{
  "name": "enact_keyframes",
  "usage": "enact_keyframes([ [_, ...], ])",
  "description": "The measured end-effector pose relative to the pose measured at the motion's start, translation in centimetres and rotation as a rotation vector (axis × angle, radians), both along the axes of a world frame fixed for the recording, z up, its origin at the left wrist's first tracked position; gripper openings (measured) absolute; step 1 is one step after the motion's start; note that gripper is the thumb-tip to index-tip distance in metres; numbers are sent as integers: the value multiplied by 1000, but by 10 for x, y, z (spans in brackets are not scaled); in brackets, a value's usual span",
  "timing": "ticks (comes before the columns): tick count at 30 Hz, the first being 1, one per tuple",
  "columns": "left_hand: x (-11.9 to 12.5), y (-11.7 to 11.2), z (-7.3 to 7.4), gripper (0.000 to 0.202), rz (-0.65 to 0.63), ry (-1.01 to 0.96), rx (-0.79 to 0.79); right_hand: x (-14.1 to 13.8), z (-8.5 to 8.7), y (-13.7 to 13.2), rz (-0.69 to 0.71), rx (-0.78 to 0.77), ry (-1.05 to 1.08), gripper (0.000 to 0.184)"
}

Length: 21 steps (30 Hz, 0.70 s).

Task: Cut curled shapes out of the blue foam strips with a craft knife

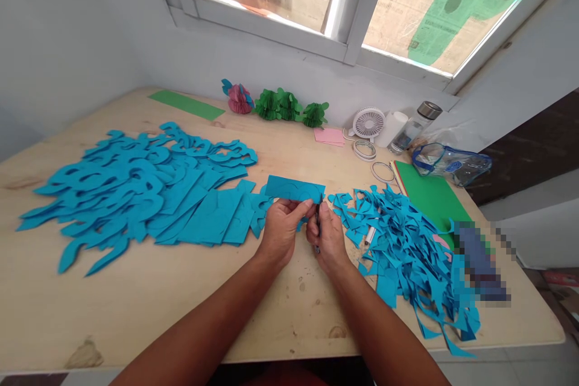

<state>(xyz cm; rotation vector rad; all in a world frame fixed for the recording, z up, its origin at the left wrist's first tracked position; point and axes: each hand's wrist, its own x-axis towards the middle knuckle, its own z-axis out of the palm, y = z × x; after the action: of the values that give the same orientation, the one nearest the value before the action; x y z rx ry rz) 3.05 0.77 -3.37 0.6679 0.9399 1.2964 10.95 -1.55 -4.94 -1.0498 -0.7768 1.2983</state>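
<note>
Blue paper strip [294, 184], drawn outlines visible, pinched between thumb and fingers of left hand [281, 226], held out just ahead of both hands. Dark cutting tool [317, 226] gripped in curled right hand [329, 232], tip at strip's right end; mostly hidden, exact type cannot be told. Left of hands: stacked blue paper cut-outs [117, 184] spread on wooden table [271, 319]. Right of hands: blue paper scraps [402, 235] heaped, white marker [370, 236] lying among them. Beyond hands, toward the wall: green paper ornaments [278, 104], small white fan [368, 123] placed.
</note>
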Motion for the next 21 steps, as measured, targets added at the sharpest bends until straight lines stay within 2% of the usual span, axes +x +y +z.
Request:
enact_keyframes([
  [14, -2, -1, 7, 20, -29, -23, 20, -1, 2, -2, -25, -15, -50, 54],
  [21, -2, -1, 8, 19, -5, -16, 12, 0, 4, -2, -27, -19, -36, 48],
])
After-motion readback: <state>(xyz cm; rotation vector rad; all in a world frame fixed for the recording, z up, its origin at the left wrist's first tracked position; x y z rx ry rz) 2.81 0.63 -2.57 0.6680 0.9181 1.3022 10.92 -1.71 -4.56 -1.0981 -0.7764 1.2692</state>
